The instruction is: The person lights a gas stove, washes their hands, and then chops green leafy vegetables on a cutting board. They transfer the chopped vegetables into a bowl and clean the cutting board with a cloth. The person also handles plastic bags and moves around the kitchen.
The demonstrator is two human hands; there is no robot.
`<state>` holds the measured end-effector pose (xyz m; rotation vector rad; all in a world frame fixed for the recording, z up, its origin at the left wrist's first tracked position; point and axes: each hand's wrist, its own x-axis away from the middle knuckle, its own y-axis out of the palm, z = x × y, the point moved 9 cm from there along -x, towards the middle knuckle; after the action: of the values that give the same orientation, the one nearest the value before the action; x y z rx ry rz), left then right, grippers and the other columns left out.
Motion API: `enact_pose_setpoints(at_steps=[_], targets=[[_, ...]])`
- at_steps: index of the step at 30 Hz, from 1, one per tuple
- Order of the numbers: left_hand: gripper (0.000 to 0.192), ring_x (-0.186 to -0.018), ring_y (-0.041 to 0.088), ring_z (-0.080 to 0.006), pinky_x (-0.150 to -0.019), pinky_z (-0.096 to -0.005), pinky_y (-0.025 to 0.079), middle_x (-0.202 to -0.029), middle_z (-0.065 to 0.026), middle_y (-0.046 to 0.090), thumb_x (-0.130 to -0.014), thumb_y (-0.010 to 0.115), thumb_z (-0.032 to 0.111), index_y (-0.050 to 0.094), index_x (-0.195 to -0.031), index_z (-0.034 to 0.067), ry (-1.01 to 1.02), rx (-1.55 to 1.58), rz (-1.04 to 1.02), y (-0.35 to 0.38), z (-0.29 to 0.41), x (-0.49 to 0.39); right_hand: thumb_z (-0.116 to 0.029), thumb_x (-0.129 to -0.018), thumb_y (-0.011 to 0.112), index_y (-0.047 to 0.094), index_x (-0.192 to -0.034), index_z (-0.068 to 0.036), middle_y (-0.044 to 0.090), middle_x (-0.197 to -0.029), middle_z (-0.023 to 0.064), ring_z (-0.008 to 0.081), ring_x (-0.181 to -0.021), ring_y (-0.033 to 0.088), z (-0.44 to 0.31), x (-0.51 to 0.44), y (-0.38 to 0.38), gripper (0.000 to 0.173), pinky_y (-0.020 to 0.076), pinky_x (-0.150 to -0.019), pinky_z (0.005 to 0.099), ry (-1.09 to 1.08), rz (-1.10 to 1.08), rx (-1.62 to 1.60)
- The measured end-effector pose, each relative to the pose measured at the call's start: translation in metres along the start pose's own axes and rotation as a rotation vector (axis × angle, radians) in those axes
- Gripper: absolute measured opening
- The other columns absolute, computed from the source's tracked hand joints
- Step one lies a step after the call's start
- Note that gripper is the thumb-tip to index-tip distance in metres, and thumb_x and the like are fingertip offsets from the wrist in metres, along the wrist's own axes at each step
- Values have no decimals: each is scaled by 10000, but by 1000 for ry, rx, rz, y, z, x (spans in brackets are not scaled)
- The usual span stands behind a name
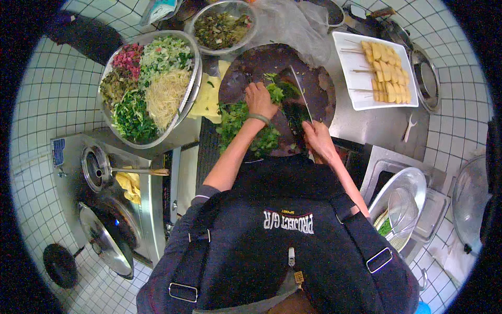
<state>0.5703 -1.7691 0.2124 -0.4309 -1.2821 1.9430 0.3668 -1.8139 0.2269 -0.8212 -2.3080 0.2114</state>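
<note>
My right hand [317, 137] grips the handle of a cleaver [299, 100], whose broad dark blade stands on edge over a round dark chopping board [321, 84]. Just left of the blade, my left hand [261, 101], with a green bangle at the wrist, presses on leafy green herbs [275, 93] with its fingers curled. A larger heap of the herbs [239, 121] lies on the board's near left part, partly under my left forearm. Small cut bits lie beyond and beside the blade. The cleaver's handle is mostly hidden in my fist.
Left of the board stands a large colander [195, 84] of sorted chopped vegetables, beside a yellow cloth [206, 100]. Behind is a bowl [191, 29] of chopped greens and a clear plastic bag [288, 27]. At right are a white tray [345, 70] of skewered slices and a peeler [409, 129].
</note>
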Motion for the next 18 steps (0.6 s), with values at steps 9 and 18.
enact_pose_setpoints(at_steps=[9, 18], targets=[[294, -961, 527, -378, -827, -420, 450, -1014, -191, 549, -783, 656, 149, 537, -1003, -5, 314, 287, 306, -36, -3, 35, -142, -906, 507, 567, -957, -1, 528, -605, 222, 349, -541, 575, -61, 25, -11, 162, 426, -513, 403, -439, 201, 312], [171, -873, 529, -349, -763, -439, 446, -924, -146, 554, -742, 631, 44, 571, -899, 14, 333, 214, 414, -21, 0, 35, -153, -859, 543, 596, -996, -25, 593, -678, 273, 435, -653, 604, -71, -11, 9, 195, 486, -606, 517, -473, 87, 629]])
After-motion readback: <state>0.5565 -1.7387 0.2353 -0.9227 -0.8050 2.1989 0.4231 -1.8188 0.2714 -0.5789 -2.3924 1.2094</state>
